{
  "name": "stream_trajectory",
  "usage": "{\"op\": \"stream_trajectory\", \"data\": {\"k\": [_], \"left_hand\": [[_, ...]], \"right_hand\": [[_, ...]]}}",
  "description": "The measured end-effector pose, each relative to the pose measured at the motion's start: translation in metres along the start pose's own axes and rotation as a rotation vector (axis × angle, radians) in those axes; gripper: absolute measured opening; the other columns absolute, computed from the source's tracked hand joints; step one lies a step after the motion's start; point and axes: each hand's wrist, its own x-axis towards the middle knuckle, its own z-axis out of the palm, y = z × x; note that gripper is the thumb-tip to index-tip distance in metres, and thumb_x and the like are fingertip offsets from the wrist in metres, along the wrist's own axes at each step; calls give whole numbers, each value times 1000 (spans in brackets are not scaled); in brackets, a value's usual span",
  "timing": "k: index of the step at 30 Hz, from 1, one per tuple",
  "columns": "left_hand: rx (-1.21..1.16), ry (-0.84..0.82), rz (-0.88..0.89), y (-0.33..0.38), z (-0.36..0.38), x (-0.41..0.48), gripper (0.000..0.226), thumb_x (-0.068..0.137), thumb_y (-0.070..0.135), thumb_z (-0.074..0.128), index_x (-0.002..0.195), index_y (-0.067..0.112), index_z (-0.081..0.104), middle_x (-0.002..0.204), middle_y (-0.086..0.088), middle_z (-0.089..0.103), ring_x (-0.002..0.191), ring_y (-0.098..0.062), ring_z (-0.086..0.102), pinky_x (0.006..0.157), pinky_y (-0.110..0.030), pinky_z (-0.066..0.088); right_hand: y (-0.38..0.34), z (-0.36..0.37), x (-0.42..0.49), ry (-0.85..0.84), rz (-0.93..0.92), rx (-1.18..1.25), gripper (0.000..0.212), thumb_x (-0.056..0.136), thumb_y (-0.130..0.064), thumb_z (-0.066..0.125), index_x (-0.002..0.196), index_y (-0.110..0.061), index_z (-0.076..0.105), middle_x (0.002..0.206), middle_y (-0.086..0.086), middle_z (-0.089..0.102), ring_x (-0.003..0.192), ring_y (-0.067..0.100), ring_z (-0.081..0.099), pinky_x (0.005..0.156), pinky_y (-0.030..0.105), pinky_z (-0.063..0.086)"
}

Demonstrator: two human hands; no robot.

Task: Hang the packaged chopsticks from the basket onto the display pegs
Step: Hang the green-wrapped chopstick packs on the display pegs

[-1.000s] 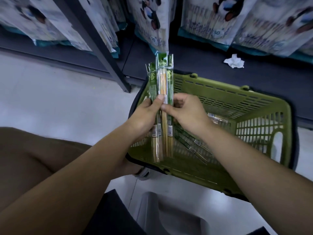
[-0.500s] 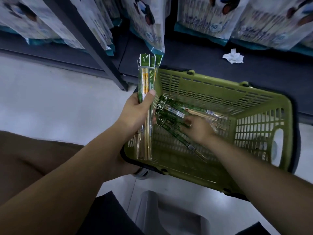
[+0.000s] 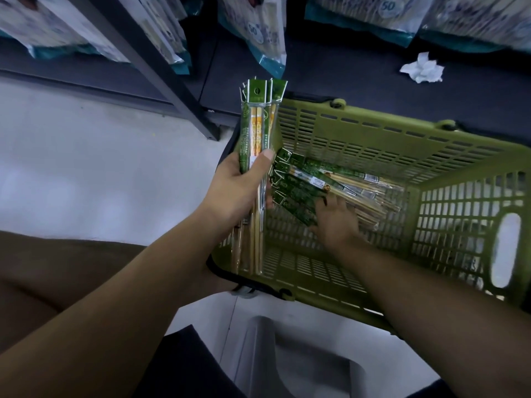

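My left hand (image 3: 240, 191) grips a small bundle of packaged chopsticks (image 3: 257, 127) upright over the left end of the green basket (image 3: 465, 214), thumb across the front of the packs. Their green header cards point up. More chopstick packs (image 3: 304, 179) lie slanted on the basket's floor. My right hand (image 3: 336, 222) is down inside the basket, resting on those loose packs; its fingertips are hidden among them, so a hold cannot be seen.
The basket sits on a pale floor against a dark low shelf base (image 3: 344, 67). A crumpled white tissue (image 3: 421, 70) lies on that base. Bagged goods (image 3: 258, 30) hang above. A dark slanted shelf post (image 3: 161, 70) stands to the left. My knee (image 3: 43, 282) is lower left.
My right hand left the bundle and dropped into the basket onto the loose packs. My left hand kept the bundle and shifted slightly left.
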Motion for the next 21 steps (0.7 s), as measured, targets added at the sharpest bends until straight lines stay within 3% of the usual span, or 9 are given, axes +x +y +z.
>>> {"op": "stream_trajectory", "data": {"k": [6,11,16,19,21], "left_hand": [[18,2,-10,-5,-1,5,38,100,48,62,118,15,59,80,-11,66,61,-22,67,58,-31,57],[0,14,-21,-9,-2,7,39,99,48,63,120,15,60,85,-11,67,61,-21,68,57,-29,57],[-27,3,-11,-10,-3,6,38,96,46,68,117,15,62,79,-6,67,60,-19,67,57,-30,57],[-32,-17,-4,-10,-4,7,33,93,38,74,115,16,62,73,2,68,59,-18,65,60,-32,59],[-70,-17,-17,-9,-4,7,25,93,30,76,110,17,65,75,3,69,59,-16,65,58,-29,57]], "right_hand": [[-6,-1,1,-73,30,-2,56,97,-33,64,146,-16,45,144,12,49,137,32,41,94,45,52],[-12,-5,1,-103,84,107,48,96,-20,65,142,-22,51,124,11,64,109,30,63,72,36,52],[4,-9,2,-90,77,241,27,94,-16,63,121,-16,64,109,9,71,95,29,66,72,35,56],[11,-19,0,-90,23,360,30,93,-23,69,122,-16,66,111,8,70,95,27,65,73,31,51],[10,-35,-1,-48,-12,475,22,93,-26,71,114,-17,69,97,0,67,85,21,58,65,26,41]]}}
